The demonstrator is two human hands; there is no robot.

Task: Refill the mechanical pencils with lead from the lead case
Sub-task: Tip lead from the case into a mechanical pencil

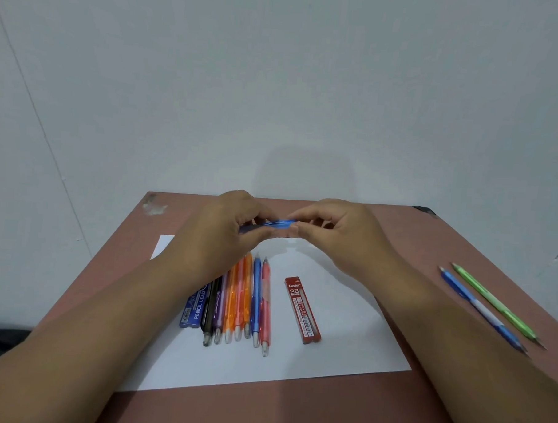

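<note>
Both hands pinch one translucent blue pencil above the worktop.

The left hand [229, 223] curls its fingers round the slim plastic blue pencil [275, 224], held level — the right hand [331, 232] nips the barrel's other end between thumb and fingertips. Below the hands, on a smooth white sheet [329, 357], a row of glossy pencils [238, 302] lies side by side, a blue lead case [194, 306] under the left wrist — a flat red lead case [302, 310] lies apart beneath the right. Beyond the right forearm, two more pencils [491, 308] rest on the matte reddish-brown worktop [294, 410].
</note>
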